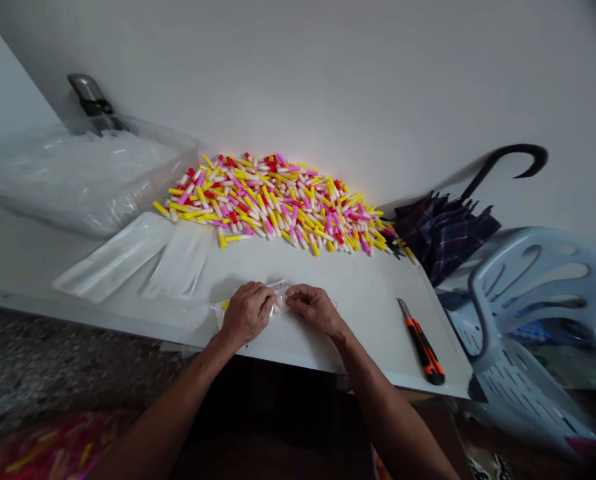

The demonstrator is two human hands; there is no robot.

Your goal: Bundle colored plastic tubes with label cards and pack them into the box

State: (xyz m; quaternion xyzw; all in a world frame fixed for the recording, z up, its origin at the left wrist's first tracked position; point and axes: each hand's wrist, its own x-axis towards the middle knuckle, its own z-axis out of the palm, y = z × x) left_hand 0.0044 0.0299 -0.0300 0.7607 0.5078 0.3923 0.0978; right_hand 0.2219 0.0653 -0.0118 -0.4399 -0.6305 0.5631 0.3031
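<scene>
Nearby, tub (pixel 151 197) (of bags (pixel 73 170)), hands (pixel 248 313) (pixel 315 308) on pouch (pixel 278 297)

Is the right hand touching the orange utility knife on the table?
Apart. The head view shows the right hand, with white tabletop plainly visible between it and the orange utility knife.

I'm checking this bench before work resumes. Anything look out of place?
A folded plaid umbrella stands out: it leans on the wall beside the pile of yellow, pink and red plastic pieces, and looks unrelated to them.
</scene>
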